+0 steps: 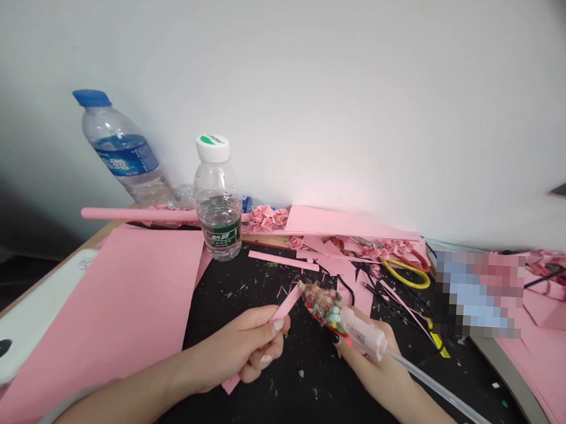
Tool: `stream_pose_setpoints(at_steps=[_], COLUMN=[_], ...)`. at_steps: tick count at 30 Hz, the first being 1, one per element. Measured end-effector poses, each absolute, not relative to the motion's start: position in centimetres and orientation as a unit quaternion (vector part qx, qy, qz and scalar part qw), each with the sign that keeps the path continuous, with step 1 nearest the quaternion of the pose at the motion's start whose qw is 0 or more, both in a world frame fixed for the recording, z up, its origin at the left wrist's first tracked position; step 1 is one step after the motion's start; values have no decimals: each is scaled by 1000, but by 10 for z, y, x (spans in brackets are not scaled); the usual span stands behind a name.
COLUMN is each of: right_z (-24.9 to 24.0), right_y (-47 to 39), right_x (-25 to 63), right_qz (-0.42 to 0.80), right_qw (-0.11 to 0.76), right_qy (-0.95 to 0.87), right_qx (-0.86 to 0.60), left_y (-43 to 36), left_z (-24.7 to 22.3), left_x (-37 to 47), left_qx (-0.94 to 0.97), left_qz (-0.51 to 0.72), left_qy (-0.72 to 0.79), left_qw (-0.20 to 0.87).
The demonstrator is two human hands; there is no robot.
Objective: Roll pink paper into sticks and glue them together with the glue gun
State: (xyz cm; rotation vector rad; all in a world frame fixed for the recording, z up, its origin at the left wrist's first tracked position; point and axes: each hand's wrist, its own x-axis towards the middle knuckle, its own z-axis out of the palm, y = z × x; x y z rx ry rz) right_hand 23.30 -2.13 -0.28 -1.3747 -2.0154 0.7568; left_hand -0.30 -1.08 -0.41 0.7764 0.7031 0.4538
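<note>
My left hand (255, 348) pinches a pink paper strip (287, 303) between thumb and fingers. The strip's upper end points to the right, and its lower end shows below my fingers. In my right hand (367, 364) is a hot glue gun (362, 332), its front crusted with glue and coloured bits. A long clear glue stick (453, 401) runs out of its back, over my wrist. The gun's nozzle is at the strip's upper end; whether they touch I cannot tell. Another pink strip (284, 261) lies flat behind my hands on the black work surface (295, 398).
On the left are pink paper sheets (153, 293) and a white power bank (31, 324). A green-labelled bottle (219, 202) and a blue-capped bottle (124, 151) stand behind. Folded pink paper flowers (266, 217), yellow-handled scissors (406, 275) and black cables (392, 302) lie along the wall.
</note>
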Motion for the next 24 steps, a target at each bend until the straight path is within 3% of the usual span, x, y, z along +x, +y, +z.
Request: stream_pose_setpoints(at_steps=[6,14,24], right_z=[5,0,5], right_y=[-21,-22,-22], right_x=[230,233,229], right_qz=[299,290,238], right_qw=[237,283,222], right_qy=[-797,-751,-823], right_qx=[-467,-522,-465], left_y=[-12,-13,-15], left_z=[-6,-11,4], left_x=[-2,-2,3], left_qx=[435,469,496], left_qz=[207,196,184], left_qy=[367,394,425], left_qw=[796,766,734])
